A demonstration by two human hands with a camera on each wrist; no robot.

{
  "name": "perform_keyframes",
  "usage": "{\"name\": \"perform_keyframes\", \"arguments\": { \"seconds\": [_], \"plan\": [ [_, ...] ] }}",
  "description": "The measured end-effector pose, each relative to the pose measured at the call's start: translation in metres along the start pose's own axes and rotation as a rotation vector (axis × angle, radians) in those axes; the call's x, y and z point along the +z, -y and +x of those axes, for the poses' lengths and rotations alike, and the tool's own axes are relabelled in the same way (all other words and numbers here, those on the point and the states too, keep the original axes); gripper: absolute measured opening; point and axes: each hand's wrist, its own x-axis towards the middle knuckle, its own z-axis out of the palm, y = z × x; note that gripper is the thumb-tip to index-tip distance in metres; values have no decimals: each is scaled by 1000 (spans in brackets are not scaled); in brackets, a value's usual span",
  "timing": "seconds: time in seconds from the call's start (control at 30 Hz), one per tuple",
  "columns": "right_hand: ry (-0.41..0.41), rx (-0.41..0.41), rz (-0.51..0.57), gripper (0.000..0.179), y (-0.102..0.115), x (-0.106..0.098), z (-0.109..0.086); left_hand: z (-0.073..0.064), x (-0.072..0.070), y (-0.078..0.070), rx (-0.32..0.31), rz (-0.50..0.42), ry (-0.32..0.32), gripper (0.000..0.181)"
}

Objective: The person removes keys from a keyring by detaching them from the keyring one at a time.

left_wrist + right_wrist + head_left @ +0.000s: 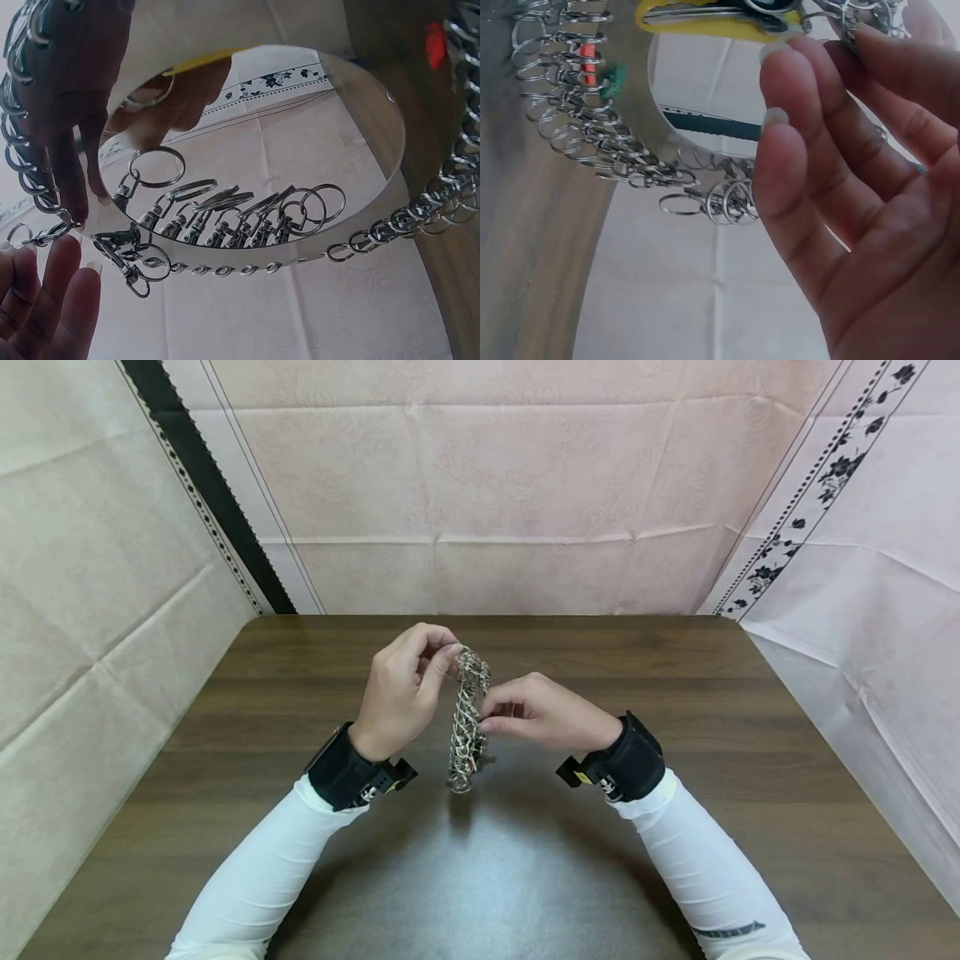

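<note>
I work in what looks like a makeshift recording booth: pale cloth hangs behind the wood counter and along both its sides, creased in straight fold lines, with a black stripe to my left and a flower border to my right. I wear black wrist bands with small devices. Whether the booth stands in a home, workshop or office, I cannot tell
</note>
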Motion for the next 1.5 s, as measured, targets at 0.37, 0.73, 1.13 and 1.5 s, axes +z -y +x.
{"name": "perform_keyframes", "arguments": {
  "seconds": [0.37,0.73,1.13,1.5],
  "plan": [
    [-46,28,17,15,6,-12,-4,0,0,0,2,-16,-8,8],
    [-136,54,-23,15,10,-21,-5,0,-1,2,-1,-15,1,10],
    [-67,143,88,16,11,-19,-7,0,-1,2,0,-38,3,13],
    [-45,134,103,19,6,-22,-11,2,-3,6,-12,-45,-1,12]
  ]
}}
